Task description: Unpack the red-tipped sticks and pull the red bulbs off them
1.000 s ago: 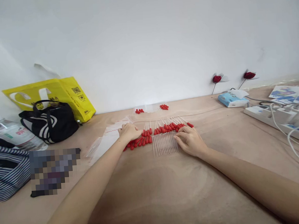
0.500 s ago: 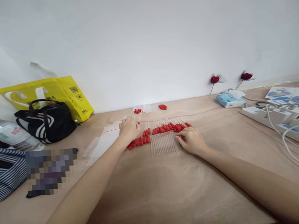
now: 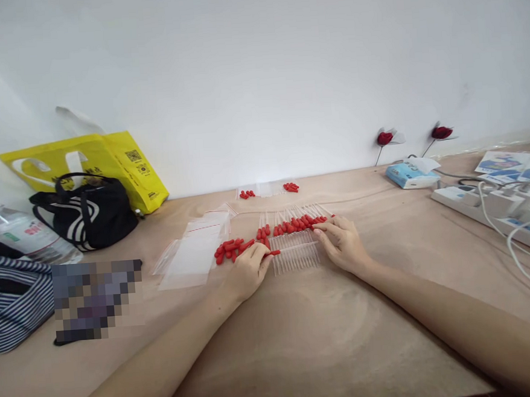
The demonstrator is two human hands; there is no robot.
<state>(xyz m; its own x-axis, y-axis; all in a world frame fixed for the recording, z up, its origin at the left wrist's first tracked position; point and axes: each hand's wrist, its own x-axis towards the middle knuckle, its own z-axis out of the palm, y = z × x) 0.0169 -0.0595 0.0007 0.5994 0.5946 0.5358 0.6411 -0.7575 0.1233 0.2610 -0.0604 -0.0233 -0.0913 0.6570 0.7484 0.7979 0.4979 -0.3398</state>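
Observation:
My left hand (image 3: 251, 271) pinches a red rubber bulb (image 3: 274, 253) near the left end of a row of clear glass tubes (image 3: 295, 259). From that bulb a thin, pale glass tube runs right to my right hand (image 3: 343, 241), whose fingertips are closed on its far end. Whether the tube sits inside the bulb is too small to tell. Behind the row, glass droppers with red bulbs (image 3: 294, 223) lie side by side, bulbs toward me. Loose red bulbs (image 3: 229, 248) are heaped beyond my left hand.
Clear zip bags (image 3: 190, 256) lie left of the bulbs. Bagged red-bulb droppers (image 3: 264, 189) rest by the wall. At left are a black bag (image 3: 94, 216), a yellow bag (image 3: 143, 177) and a bottle (image 3: 22, 233). Tissues (image 3: 411, 175) and a power strip (image 3: 488, 207) with cables stand right.
My left hand has come nearer and to the right, from beside the zip bags to the tube row, with a red bulb in its fingertips. My right hand has risen slightly.

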